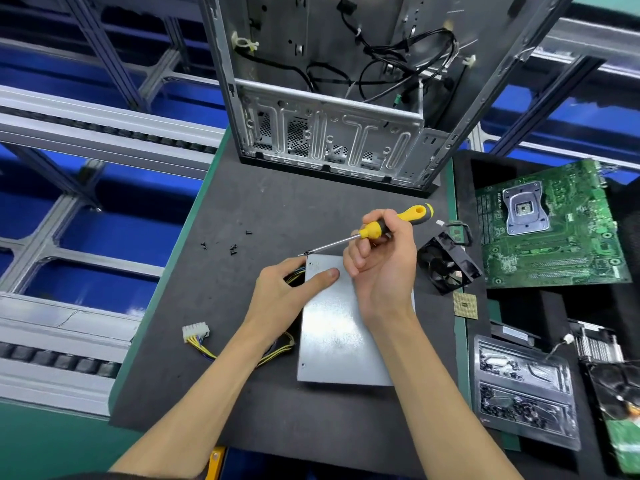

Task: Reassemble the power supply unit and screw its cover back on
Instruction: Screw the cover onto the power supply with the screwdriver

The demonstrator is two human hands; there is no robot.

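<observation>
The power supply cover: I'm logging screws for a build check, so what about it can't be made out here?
- Head view: the screwdriver tip at the power supply cover far-left corner is too small to show a screw.
- The right hand hides the far-right corner.
- The left hand covers the cable exit.
- The loose screws are too small to type.

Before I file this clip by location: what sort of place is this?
Probably a computer repair or assembly workbench: an emptied grey metal computer case, a bare green motherboard, and a dark anti-static-looking foam mat beside aluminium conveyor rails.
</observation>
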